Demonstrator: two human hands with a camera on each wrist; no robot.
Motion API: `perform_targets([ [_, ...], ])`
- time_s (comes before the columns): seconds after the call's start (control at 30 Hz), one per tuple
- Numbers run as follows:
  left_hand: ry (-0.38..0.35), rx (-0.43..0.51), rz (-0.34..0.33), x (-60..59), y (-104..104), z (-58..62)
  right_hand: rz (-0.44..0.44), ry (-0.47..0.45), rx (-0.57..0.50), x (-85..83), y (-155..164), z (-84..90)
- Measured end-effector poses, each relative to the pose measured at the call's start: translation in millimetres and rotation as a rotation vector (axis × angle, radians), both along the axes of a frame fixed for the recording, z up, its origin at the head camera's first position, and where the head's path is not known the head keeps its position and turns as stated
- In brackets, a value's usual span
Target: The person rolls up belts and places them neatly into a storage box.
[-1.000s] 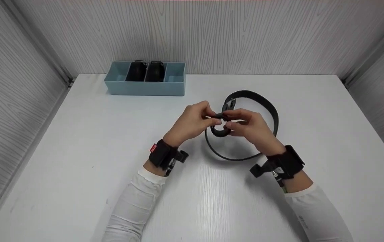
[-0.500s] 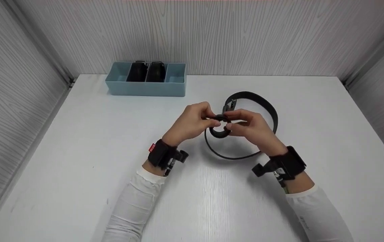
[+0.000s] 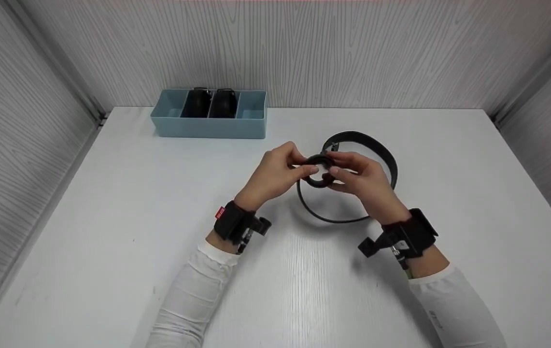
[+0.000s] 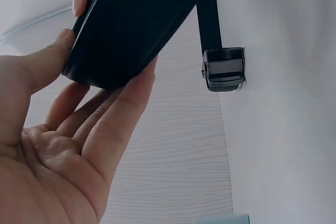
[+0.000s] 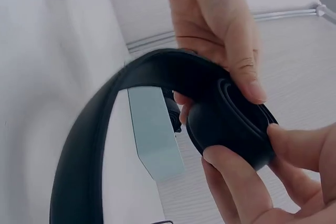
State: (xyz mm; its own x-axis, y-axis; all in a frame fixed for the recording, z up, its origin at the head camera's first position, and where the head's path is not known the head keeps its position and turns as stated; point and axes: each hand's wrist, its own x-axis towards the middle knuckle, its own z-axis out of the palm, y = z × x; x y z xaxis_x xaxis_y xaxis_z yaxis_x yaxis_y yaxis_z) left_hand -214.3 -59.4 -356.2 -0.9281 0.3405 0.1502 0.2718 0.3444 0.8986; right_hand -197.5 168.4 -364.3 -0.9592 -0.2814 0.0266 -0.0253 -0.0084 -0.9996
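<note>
A black belt [image 3: 381, 154] lies looped on the white table [image 3: 111, 217], one end wound into a small tight coil [image 3: 318, 171] held above the table between both hands. My left hand [image 3: 280, 171] pinches the coil's left side with thumb and fingers [image 4: 113, 111]. My right hand [image 3: 362, 179] grips its right side, fingertips [image 5: 236, 182] curled on the coil [image 5: 226, 119]. The belt's metal buckle [image 4: 223, 69] lies on the table behind the hands, seen as the buckle [image 3: 332, 145] in the head view. The loose strap [image 5: 89, 150] arcs away from the coil.
A light blue divided tray [image 3: 209, 118] stands at the back left against the wall, with two rolled black belts [image 3: 210, 102] in its middle compartments. Grey panel walls enclose the table on three sides.
Both hands have lifted the coil slightly and moved it away from me. The coil looks tighter and the loose loop on the table has shrunk a little.
</note>
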Motion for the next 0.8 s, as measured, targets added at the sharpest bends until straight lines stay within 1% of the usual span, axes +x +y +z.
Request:
perform_targets([
  [0.07,0.007,0.002,-0.007,-0.1,-0.3,-0.2,-0.002,-0.006,-0.003,-0.7,0.5,-0.6],
  [0.17,0.009,-0.013,-0.039,-0.2,-1.8,0.5,0.037,-0.001,0.033,-1.6,2.7,-0.7],
  [0.37,0.020,-0.152,-0.153,1.0,-4.1,3.0,0.168,0.075,0.215,-3.1,7.8,0.9],
  [0.47,0.018,-0.184,-0.165,1.5,-3.6,3.4,0.182,0.095,0.253,-3.8,8.3,1.1],
  [0.57,0.008,-0.163,-0.121,1.7,-2.5,3.6,0.134,0.070,0.216,-3.3,7.1,1.3],
  [0.67,0.007,-0.105,-0.065,1.3,-0.9,2.9,0.059,0.038,0.126,-2.5,5.0,1.2],
  [0.73,0.007,-0.064,-0.045,0.7,-0.1,1.9,0.017,0.022,0.060,-2.3,4.2,0.4],
  [0.8,0.011,-0.038,-0.040,0.3,0.2,1.2,-0.006,0.019,0.022,-2.5,3.8,-0.5],
])
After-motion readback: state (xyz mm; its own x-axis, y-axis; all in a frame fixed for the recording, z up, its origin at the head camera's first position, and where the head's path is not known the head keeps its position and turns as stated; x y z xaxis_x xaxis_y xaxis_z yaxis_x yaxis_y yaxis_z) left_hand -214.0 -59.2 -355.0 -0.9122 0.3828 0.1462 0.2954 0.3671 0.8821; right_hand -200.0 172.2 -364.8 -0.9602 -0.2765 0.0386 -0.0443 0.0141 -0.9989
